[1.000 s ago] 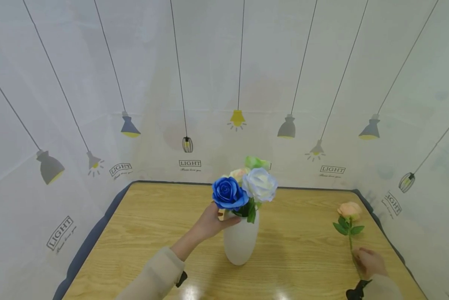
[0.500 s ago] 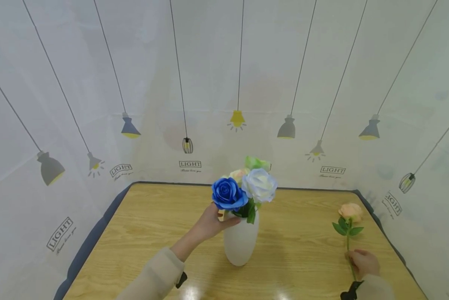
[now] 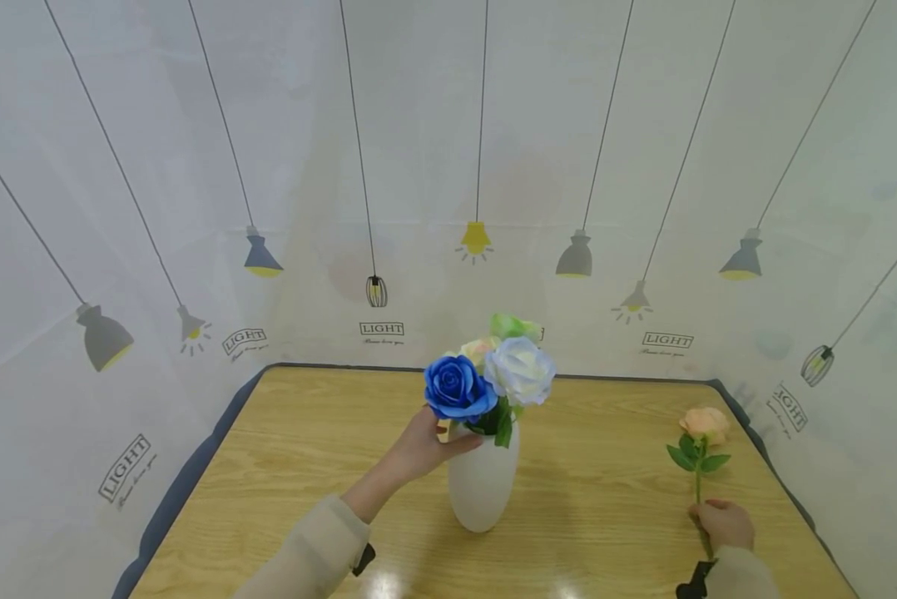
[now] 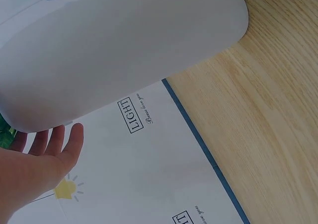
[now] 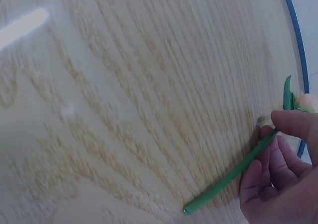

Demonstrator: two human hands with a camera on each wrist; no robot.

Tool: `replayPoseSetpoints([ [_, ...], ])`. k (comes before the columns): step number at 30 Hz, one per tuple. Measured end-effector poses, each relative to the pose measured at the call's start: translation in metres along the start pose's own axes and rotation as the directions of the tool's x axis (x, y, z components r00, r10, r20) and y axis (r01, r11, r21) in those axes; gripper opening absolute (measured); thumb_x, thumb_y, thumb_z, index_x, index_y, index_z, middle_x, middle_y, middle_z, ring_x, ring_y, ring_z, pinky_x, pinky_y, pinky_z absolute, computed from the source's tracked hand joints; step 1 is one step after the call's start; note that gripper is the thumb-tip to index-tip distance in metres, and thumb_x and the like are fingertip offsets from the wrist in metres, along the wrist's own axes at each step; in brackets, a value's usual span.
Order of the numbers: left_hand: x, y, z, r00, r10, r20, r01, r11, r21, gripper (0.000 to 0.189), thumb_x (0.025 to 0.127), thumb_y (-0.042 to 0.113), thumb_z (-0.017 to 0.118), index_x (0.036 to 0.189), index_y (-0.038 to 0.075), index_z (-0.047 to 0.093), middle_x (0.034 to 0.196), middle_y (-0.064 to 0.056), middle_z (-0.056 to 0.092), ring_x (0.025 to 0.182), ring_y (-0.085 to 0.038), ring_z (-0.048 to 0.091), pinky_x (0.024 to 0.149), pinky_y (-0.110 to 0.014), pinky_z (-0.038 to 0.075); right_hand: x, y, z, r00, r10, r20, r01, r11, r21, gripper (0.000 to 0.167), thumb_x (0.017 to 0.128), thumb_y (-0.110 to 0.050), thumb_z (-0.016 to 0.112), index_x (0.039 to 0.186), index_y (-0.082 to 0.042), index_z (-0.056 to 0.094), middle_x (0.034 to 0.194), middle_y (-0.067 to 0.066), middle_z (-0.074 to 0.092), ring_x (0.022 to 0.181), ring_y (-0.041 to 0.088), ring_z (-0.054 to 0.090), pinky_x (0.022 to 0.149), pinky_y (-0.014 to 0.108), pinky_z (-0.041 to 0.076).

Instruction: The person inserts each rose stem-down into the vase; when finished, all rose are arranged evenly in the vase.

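Note:
A white vase [image 3: 482, 491] stands on the table. My left hand [image 3: 422, 445] grips it near the rim, thumb across the front; in the left wrist view its fingers [image 4: 55, 139] curl at the neck of the vase [image 4: 129, 50]. A deep blue rose [image 3: 458, 387], a pale blue-white rose [image 3: 522, 372] and a partly hidden cream flower [image 3: 478, 349] rise from the vase. Over at the right, my right hand [image 3: 727, 522] pinches the stem of a peach rose [image 3: 706, 424]. The right wrist view shows the green stem [image 5: 213, 191] running past the fingertips, close over the table.
The wooden table [image 3: 329, 433] has a dark blue edge. Around it hangs a pale cloth backdrop [image 3: 418, 166] printed with lamps. Light green petals or leaves [image 3: 512, 325] top the bouquet behind the roses.
My right hand has shifted a little to the left along with the peach rose, whose stem now stands more upright in the head view. My left hand keeps its hold on the vase.

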State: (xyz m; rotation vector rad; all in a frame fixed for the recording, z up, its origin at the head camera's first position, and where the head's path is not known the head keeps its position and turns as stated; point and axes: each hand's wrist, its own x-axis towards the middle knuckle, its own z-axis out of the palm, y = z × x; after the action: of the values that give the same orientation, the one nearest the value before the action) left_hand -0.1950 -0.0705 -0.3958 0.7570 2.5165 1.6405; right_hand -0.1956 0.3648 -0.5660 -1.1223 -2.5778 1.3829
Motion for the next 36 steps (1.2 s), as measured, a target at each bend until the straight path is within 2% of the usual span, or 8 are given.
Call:
replayPoseSetpoints([
  [5,-0.001,0.0,0.0,1.0,0.003,-0.001,-0.003,1.0,0.001,0.055,0.08,0.012,0.066,0.127,0.005,0.04,0.124,-0.015,0.045,0.112,-0.031,0.041,0.084,-0.052,0.037,0.007,0.005,-0.001,1.0,-0.013,0.017,0.012,0.996,0.091,0.051,0.08,-0.02,0.058,0.117,0.012,0.042,0.116,0.031,0.041,0.104,0.043,0.037,0.084,0.05,0.035],
  [8,-0.001,0.0,0.0,1.0,0.004,0.002,-0.004,1.0,0.001,0.055,0.08,0.012,0.066,0.128,0.004,0.039,0.125,-0.015,0.044,0.112,-0.031,0.041,0.084,-0.052,0.037,0.012,0.009,-0.001,0.998,-0.05,-0.029,0.053,0.992,0.111,0.047,0.078,-0.017,0.06,0.112,0.012,0.048,0.096,0.024,0.055,0.094,0.039,0.045,0.064,0.036,0.042],
  [11,0.0,0.0,0.0,1.0,0.002,0.004,-0.002,1.0,-0.006,0.056,0.08,0.013,0.066,0.128,0.004,0.038,0.126,-0.015,0.044,0.113,-0.031,0.041,0.084,-0.052,0.037,0.016,0.011,-0.004,0.994,-0.089,-0.059,0.095,0.989,0.109,0.04,0.076,-0.016,0.062,0.105,0.011,0.055,0.073,0.009,0.06,0.078,0.028,0.051,0.051,0.024,0.036],
  [17,0.006,-0.022,0.004,1.0,0.002,0.0,-0.002,1.0,0.001,0.058,0.08,0.018,0.067,0.129,0.009,0.038,0.126,-0.011,0.044,0.113,-0.028,0.04,0.084,-0.052,0.037,0.017,0.006,-0.015,0.991,-0.128,0.045,0.119,0.98,0.158,0.041,0.078,-0.017,0.06,0.104,0.015,0.054,0.065,-0.003,0.058,0.057,0.009,0.051,0.05,0.026,0.042],
  [21,0.01,-0.034,0.005,1.0,0.01,-0.001,-0.01,1.0,0.02,0.06,0.079,0.024,0.067,0.13,0.014,0.038,0.127,-0.006,0.044,0.114,-0.024,0.041,0.084,-0.048,0.038,0.018,0.0,-0.02,0.979,-0.161,0.124,0.135,0.972,0.19,0.049,0.083,-0.021,0.057,0.113,0.016,0.047,0.069,-0.007,0.059,0.059,0.006,0.051,0.055,0.028,0.045],
  [25,0.01,-0.037,0.005,1.0,0.028,-0.002,-0.028,0.999,0.016,0.06,0.079,0.027,0.067,0.13,0.015,0.038,0.127,-0.005,0.043,0.114,-0.022,0.04,0.084,-0.048,0.038,0.028,-0.003,-0.019,0.952,-0.215,0.217,0.161,0.957,0.242,0.064,0.084,-0.034,0.058,0.126,0.01,0.038,0.079,-0.01,0.061,0.068,0.003,0.052,0.064,0.028,0.047],
  [29,0.01,-0.036,0.005,0.999,0.034,0.002,-0.034,0.999,0.008,0.06,0.079,0.028,0.067,0.13,0.014,0.038,0.127,-0.005,0.043,0.114,-0.023,0.04,0.084,-0.049,0.038,0.055,0.004,-0.008,0.913,-0.281,0.295,0.163,0.915,0.369,0.07,0.08,-0.043,0.061,0.129,0.002,0.038,0.085,-0.015,0.061,0.076,0.002,0.053,0.066,0.022,0.047],
  [36,0.01,-0.037,0.005,1.0,0.024,0.001,-0.024,1.0,0.006,0.06,0.079,0.027,0.068,0.13,0.014,0.039,0.127,-0.005,0.044,0.114,-0.022,0.041,0.084,-0.048,0.038,0.097,0.012,0.02,0.854,-0.459,0.245,0.307,0.825,0.476,0.052,0.081,-0.04,0.06,0.118,-0.006,0.048,0.097,-0.007,0.06,0.082,0.008,0.056,0.067,0.022,0.048],
])
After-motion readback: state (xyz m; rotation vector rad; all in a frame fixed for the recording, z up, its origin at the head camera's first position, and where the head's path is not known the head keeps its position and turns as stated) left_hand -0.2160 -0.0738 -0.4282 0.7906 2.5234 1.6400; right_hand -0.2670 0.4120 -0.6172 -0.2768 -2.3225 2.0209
